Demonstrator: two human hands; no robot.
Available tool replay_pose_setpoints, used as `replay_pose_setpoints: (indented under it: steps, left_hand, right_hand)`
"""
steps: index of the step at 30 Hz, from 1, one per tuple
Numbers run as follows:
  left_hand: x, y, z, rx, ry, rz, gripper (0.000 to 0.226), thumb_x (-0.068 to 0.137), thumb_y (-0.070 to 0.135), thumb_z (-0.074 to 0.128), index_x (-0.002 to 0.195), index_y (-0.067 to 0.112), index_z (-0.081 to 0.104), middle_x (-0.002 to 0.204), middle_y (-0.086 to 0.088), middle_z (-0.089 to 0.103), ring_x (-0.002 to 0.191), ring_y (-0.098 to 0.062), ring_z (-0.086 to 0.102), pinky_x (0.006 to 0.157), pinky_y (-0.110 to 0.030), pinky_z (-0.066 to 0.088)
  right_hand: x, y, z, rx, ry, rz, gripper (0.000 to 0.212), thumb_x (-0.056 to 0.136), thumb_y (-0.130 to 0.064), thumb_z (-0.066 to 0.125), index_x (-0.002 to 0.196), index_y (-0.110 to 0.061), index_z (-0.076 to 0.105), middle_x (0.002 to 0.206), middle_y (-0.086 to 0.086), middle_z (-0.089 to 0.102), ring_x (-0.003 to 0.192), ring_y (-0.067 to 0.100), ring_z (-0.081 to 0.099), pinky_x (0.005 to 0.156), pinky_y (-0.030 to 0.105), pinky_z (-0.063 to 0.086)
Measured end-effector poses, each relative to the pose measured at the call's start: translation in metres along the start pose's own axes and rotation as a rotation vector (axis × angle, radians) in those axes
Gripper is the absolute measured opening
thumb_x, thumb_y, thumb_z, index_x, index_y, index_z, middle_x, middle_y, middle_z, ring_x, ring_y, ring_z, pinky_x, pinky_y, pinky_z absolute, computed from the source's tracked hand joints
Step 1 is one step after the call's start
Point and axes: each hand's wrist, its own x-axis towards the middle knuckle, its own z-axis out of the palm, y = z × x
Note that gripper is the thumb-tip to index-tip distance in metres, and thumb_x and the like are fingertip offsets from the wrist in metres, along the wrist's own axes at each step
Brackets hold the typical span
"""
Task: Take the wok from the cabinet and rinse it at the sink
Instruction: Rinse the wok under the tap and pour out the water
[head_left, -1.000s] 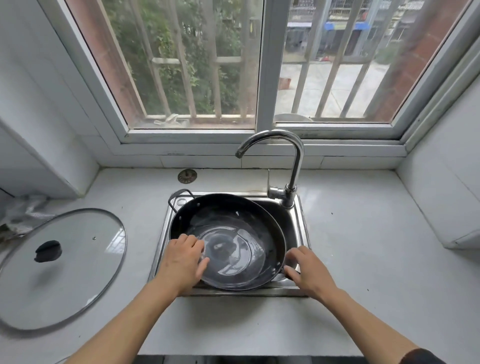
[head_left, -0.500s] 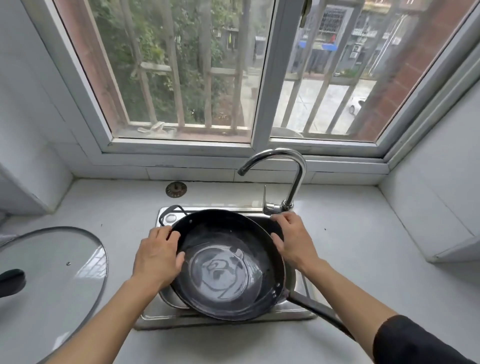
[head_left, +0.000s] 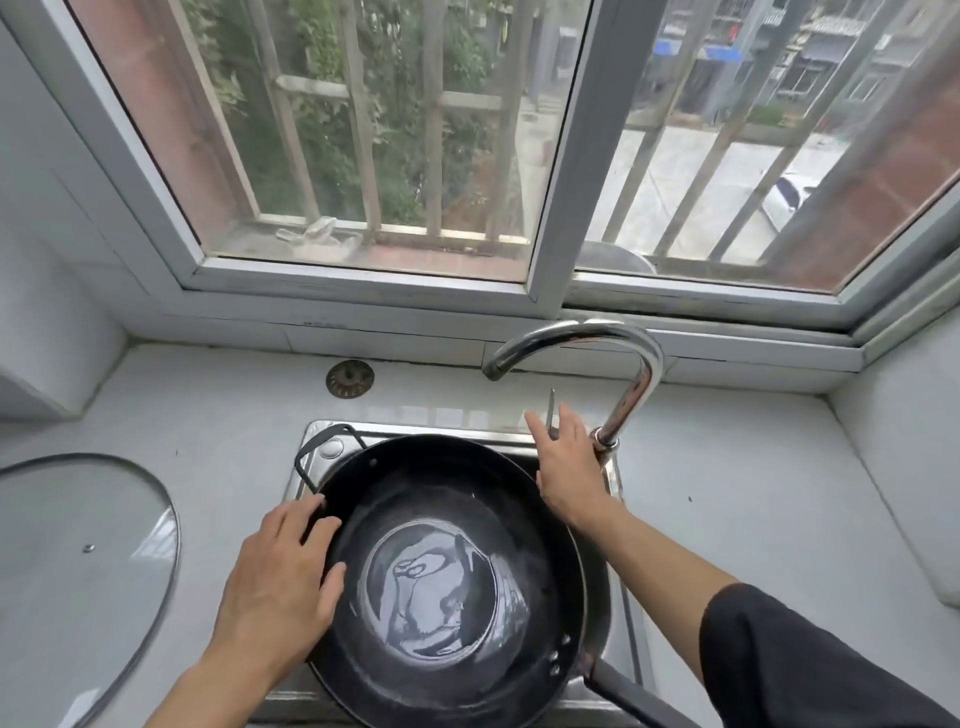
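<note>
A black wok (head_left: 436, 587) lies over the small steel sink (head_left: 332, 434), with a shallow pool of water in its bottom. Its loop handle points to the far left and its long handle (head_left: 631, 696) to the near right. My left hand (head_left: 283, 582) grips the wok's left rim, thumb inside. My right hand (head_left: 563, 467) is at the thin faucet lever (head_left: 551, 410), fingers spread around it, just left of the faucet base. The curved chrome faucet (head_left: 602, 343) arches over the back of the sink; no water runs from it.
A glass lid (head_left: 78, 561) lies flat on the white counter at the left. A round drain strainer (head_left: 349, 378) rests on the counter behind the sink. A barred window spans the back wall. White walls close in on both sides.
My right hand left the wok's rim and rose to the faucet lever. My left hand kept its hold on the left rim. The view moved closer and tilted up.
</note>
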Motion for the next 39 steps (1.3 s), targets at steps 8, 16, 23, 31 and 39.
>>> replay_pose_setpoints:
  steps: [8, 16, 23, 31, 39]
  left_hand:
    - [0.000, -0.011, 0.008, -0.026, 0.054, 0.011, 0.041, 0.073, 0.030, 0.067, 0.110, 0.013, 0.065, 0.124, -0.007, 0.058, 0.115, -0.029, 0.051, 0.078, -0.047, 0.055]
    - [-0.003, -0.014, 0.013, -0.046, 0.058, -0.014, 0.056, 0.080, 0.041, 0.041, 0.120, 0.008, 0.063, 0.123, -0.005, 0.062, 0.116, -0.024, 0.051, 0.081, -0.044, 0.055]
    - [-0.004, -0.017, 0.019, -0.041, 0.013, -0.039, 0.052, 0.078, 0.027, 0.070, 0.124, 0.007, 0.060, 0.125, -0.006, 0.062, 0.116, -0.025, 0.055, 0.084, -0.045, 0.054]
    - [-0.005, -0.019, 0.022, -0.055, 0.034, -0.024, 0.055, 0.077, 0.033, 0.058, 0.126, 0.008, 0.058, 0.126, -0.006, 0.062, 0.116, -0.025, 0.057, 0.085, -0.043, 0.054]
    - [-0.005, -0.020, 0.024, -0.056, 0.010, -0.035, 0.055, 0.078, 0.033, 0.057, 0.127, 0.009, 0.057, 0.128, -0.005, 0.060, 0.117, -0.024, 0.054, 0.087, -0.042, 0.053]
  right_hand:
    - [0.024, 0.001, 0.006, -0.014, 0.005, -0.039, 0.075, 0.063, 0.020, 0.053, 0.133, 0.002, 0.036, 0.114, 0.021, 0.048, 0.101, 0.034, 0.048, 0.088, 0.039, 0.043]
    - [0.021, 0.004, 0.004, -0.013, -0.012, -0.070, 0.078, 0.057, 0.025, 0.054, 0.130, 0.001, 0.040, 0.110, 0.019, 0.047, 0.086, 0.033, 0.050, 0.076, 0.039, 0.043]
    - [0.024, 0.009, 0.010, -0.065, -0.039, -0.110, 0.079, 0.054, 0.024, 0.055, 0.129, 0.001, 0.042, 0.108, 0.017, 0.049, 0.083, 0.031, 0.050, 0.073, 0.040, 0.045]
    - [0.026, 0.011, 0.013, -0.096, -0.039, -0.145, 0.077, 0.055, 0.025, 0.058, 0.128, 0.001, 0.044, 0.104, 0.017, 0.051, 0.082, 0.032, 0.050, 0.071, 0.041, 0.046]
    - [0.024, 0.011, 0.012, -0.087, -0.022, -0.157, 0.075, 0.059, 0.024, 0.059, 0.128, 0.001, 0.043, 0.105, 0.016, 0.051, 0.083, 0.030, 0.050, 0.074, 0.039, 0.045]
